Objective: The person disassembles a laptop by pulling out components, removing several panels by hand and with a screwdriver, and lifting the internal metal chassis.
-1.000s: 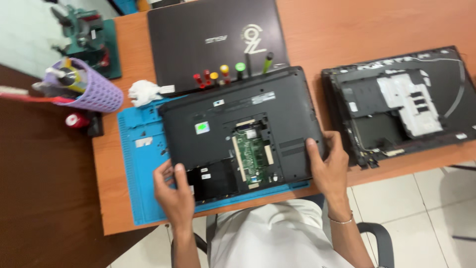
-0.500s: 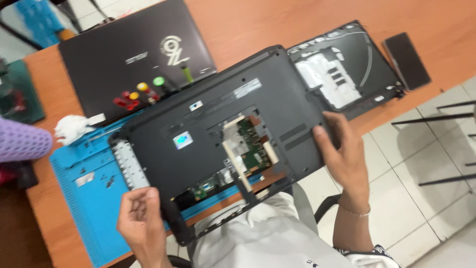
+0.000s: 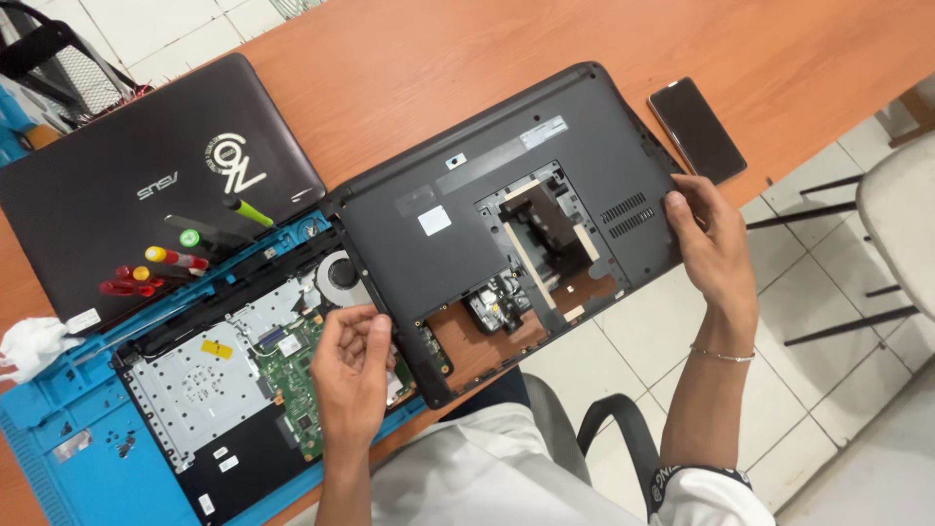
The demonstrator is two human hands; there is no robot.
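1. We hold the laptop bottom cover (image 3: 506, 224) lifted off to the right of the opened laptop chassis (image 3: 243, 380). Our right hand (image 3: 716, 239) clasps its right edge, and our left hand (image 3: 353, 375) pinches its lower left corner, fingers curled around the rim.

2. We judge the cover to be light: a thin moulded shell of matte dark grey plastic. It looks stiff enough to carry by two edges, but likely to flex or crack around the big rectangular cut-outs in its middle. The solid rim, where our hands are, seems the safest hold.

3. Between our two grips the shell shows vent slits near the right hand, small pale stickers, and the orange table (image 3: 409, 88) through the openings.

4. Under and left of our left hand lies the exposed green circuit board (image 3: 297, 375), a round fan (image 3: 341, 273) and a silvery metal plate, all on a blue work mat (image 3: 88, 458). These look fragile.

5. Further left of that grip rest colour-tipped screwdrivers (image 3: 166, 258) on a closed dark laptop (image 3: 127, 185). Beyond our right hand a black phone (image 3: 696, 129) lies flat on the table.
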